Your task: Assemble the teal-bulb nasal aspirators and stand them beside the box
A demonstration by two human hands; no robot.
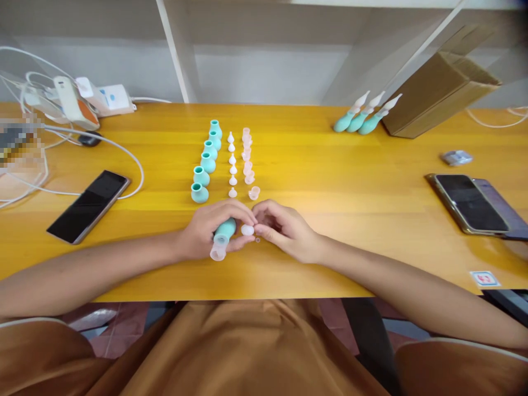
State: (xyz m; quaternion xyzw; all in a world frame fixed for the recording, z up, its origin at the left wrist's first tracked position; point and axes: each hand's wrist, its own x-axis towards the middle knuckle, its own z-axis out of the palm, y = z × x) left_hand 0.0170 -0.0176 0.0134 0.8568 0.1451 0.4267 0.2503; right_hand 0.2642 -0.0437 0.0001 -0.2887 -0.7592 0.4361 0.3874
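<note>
My left hand point(212, 225) is closed around a teal squeeze bulb point(225, 229), which has a clear pinkish collar point(218, 251) in its neck, tilted toward me. Between that hand's thumb and index finger is a small white nozzle tip point(247, 230), its round end facing me. My right hand point(289, 231) is closed in a pinch at the tip's right edge; what its fingertips hold is hidden. Just below them shows a tiny ring point(258, 240). Ahead are rows of teal bulbs point(208, 163), white nozzle tips point(232, 159) and pink collars point(247, 154).
Three assembled bulbs point(355, 122) lean by a cardboard box point(439, 93) at the back right. Phones lie at the left point(88, 208) and right point(470, 203). White cables and chargers point(105, 99) spread over the left. A small sticker point(485, 278) marks the front right edge.
</note>
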